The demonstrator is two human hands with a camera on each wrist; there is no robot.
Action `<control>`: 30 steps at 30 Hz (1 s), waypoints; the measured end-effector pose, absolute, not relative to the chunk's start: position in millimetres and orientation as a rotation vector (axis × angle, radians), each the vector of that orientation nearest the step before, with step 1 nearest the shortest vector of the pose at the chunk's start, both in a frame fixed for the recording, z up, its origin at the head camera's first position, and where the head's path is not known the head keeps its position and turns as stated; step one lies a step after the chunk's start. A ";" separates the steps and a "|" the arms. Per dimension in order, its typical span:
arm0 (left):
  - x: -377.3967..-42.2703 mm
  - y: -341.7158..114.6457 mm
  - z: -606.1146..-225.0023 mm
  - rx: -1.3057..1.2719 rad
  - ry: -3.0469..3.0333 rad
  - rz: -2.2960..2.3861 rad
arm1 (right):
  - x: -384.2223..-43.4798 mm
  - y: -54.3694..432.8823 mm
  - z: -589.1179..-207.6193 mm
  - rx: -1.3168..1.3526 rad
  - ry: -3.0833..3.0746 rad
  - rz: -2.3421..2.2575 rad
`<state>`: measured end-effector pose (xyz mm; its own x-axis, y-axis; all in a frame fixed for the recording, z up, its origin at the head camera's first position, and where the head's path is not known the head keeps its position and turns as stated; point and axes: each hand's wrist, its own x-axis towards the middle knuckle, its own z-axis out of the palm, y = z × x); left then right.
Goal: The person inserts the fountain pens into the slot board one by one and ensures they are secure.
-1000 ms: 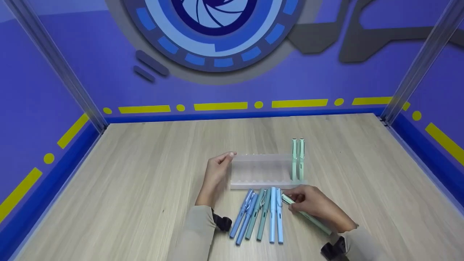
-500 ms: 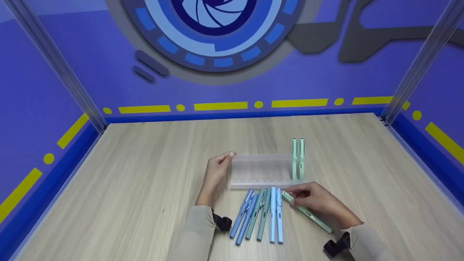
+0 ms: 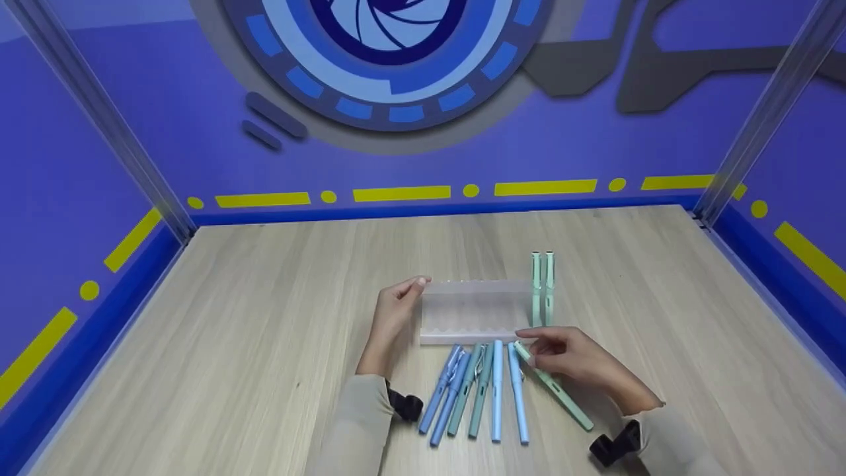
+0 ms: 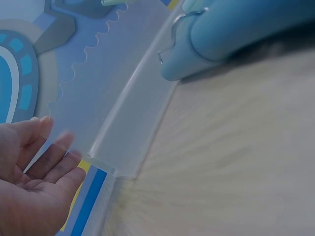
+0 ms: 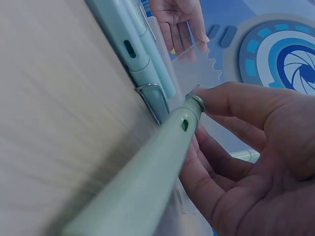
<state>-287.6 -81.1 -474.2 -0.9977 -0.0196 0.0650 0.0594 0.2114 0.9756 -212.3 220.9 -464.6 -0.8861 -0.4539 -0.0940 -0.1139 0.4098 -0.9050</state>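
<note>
A clear plastic pen stand (image 3: 476,311) with scalloped edges stands mid-table. My left hand (image 3: 396,307) holds its upper left corner between thumb and fingers; some fingers show through the plastic in the left wrist view. In my right hand (image 3: 574,357) a pale green pen (image 3: 562,398) is pinched near its clip end, tilted with its other end toward the lower right. Two matching pale green pens (image 3: 542,291) stand upright at the stand's right end. Just left of the pinched pen lies a light blue pen (image 3: 519,403), with another light blue pen (image 3: 497,396) beside it.
Two dark green pens (image 3: 472,393) and two darker blue pens (image 3: 444,396) lie in front of the stand, between the forearms. The wooden table (image 3: 264,330) is bordered by blue printed walls (image 3: 370,172) at the back and sides.
The right hand has moved slightly up, turning the pale green pen steeper. The rightmost light blue pen has swung right, away from its neighbour. My left hand stays in place.
</note>
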 end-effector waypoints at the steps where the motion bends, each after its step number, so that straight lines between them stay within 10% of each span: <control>1: -287.5 -81.0 -474.0 -0.031 -2.398 -1.936 | -212.4 220.4 -464.2 -0.486 2.350 -1.469; 30: -289.8 -80.6 -473.5 0.060 -2.418 -1.973 | -222.8 209.0 -441.3 -0.374 2.422 -1.602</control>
<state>-289.8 -80.6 -473.5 -0.9991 -0.0425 -0.0082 -0.0166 0.2002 0.9796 -222.8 209.0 -441.3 -0.9450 -0.3248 -0.0375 -0.0926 0.3760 -0.9220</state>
